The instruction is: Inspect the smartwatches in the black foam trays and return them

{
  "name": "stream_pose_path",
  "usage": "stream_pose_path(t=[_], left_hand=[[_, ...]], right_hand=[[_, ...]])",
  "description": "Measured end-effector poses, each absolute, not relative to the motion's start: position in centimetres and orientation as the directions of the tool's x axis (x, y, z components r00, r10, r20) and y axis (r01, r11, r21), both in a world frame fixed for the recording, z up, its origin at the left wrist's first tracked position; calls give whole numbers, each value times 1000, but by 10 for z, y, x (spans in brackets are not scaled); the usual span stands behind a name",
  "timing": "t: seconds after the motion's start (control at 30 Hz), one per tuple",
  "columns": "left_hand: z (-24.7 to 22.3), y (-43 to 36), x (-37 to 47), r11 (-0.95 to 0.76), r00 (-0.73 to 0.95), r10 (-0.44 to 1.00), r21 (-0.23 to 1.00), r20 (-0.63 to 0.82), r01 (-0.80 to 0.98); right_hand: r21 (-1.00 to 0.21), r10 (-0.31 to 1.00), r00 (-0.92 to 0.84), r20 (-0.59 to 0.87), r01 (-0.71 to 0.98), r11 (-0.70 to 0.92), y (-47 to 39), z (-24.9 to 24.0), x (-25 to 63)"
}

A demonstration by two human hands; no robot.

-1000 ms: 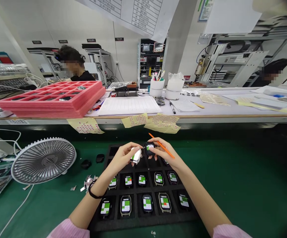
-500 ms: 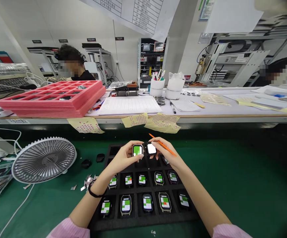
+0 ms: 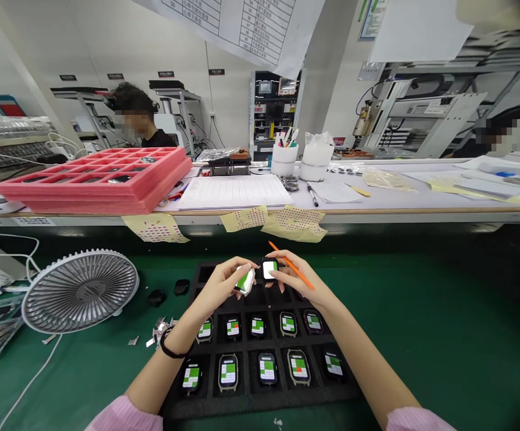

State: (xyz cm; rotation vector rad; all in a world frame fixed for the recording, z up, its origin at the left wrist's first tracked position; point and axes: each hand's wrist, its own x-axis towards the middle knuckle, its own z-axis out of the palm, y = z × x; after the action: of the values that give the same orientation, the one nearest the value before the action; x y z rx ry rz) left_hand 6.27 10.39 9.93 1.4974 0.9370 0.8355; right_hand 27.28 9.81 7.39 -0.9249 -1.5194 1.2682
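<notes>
My left hand point(image 3: 229, 281) is closed around a silver-rimmed smartwatch point(image 3: 244, 281), tilted, with green and white on its screen. Close beside it, a black smartwatch point(image 3: 269, 269) with a bright white screen is gripped by my right hand point(image 3: 296, 274). An orange pen-like stick point(image 3: 296, 271) also rests across the fingers of that hand. Both watches are held over the far part of a black compartment tray point(image 3: 260, 408). Several strapless smartwatches point(image 3: 267, 367) lie in its compartments, their screens lit green and white, a few with a red block. My hands hide part of the far row.
A round grey fan point(image 3: 82, 290) stands on the green mat at left, near small silver scraps point(image 3: 159, 331) and two black pieces point(image 3: 181, 287). Above, a shelf holds pink foam trays point(image 3: 93, 191), paper sheets point(image 3: 237, 190) and a pen cup point(image 3: 284, 158). A co-worker point(image 3: 141, 120) is beyond.
The left hand has tilted its watch and moved its thumb onto the watch's upper edge. My right hand has shifted its watch slightly left, with a finger now at the screen.
</notes>
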Motion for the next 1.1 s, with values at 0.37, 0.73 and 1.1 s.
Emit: stream_pose_path(t=[0.37, 0.73, 1.1], left_hand=[[100, 102, 60, -143, 566, 822, 986, 66, 91], [96, 104, 56, -97, 589, 805, 995, 70, 14], [93, 106, 57, -98, 564, 824, 994, 58, 41]], right_hand=[[-996, 994, -74, 83, -24, 81, 96, 79, 271], [-987, 962, -220, 163, -38, 159, 99, 77, 274], [-990, 971, -192, 142, -36, 138, 98, 79, 274]])
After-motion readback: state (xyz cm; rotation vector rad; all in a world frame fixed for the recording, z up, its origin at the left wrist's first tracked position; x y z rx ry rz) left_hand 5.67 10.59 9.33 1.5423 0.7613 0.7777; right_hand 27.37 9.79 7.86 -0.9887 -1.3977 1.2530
